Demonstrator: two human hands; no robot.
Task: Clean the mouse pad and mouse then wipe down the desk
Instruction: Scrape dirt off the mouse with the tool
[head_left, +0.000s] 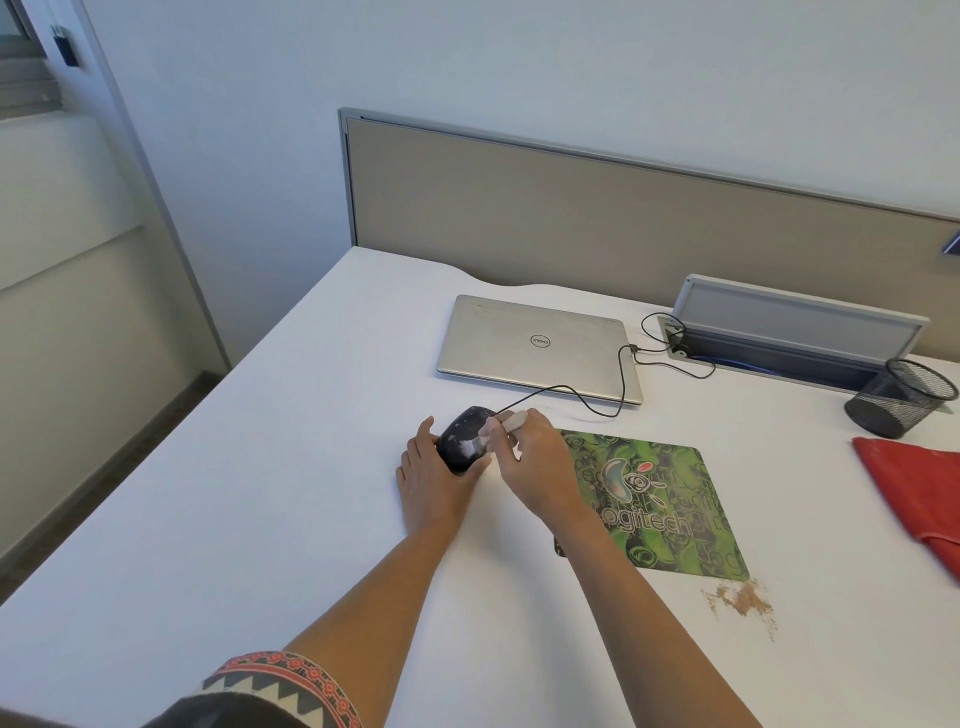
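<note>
While the head camera looks down at the desk, these lines hold:

Left hand: the left hand (434, 480) cups the near and left side of the mouse, fingers curled round it, steadying it on the desk.
Right hand: the right hand (540, 457) is closed on a small pale brush (496, 431), whose tip touches the top of the mouse.
Mouse: the black mouse (462, 439) sits on the white desk (260, 467), just left of the mouse pad, with pale smears on its back; its cable (582, 397) runs off toward the laptop.
Mouse pad: the green patterned mouse pad (670, 509) lies flat to the right of the hands, partly under the right wrist.
Crumbs: a patch of brown crumbs (743, 600) lies on the desk just near the pad's front right corner.
Laptop: a shut silver laptop (535, 345) lies behind the mouse.
Cloth: a red cloth (914, 488) lies at the right edge.
Pen cup: a black mesh pen cup (904, 397) lies tipped on its side behind the cloth.
</note>
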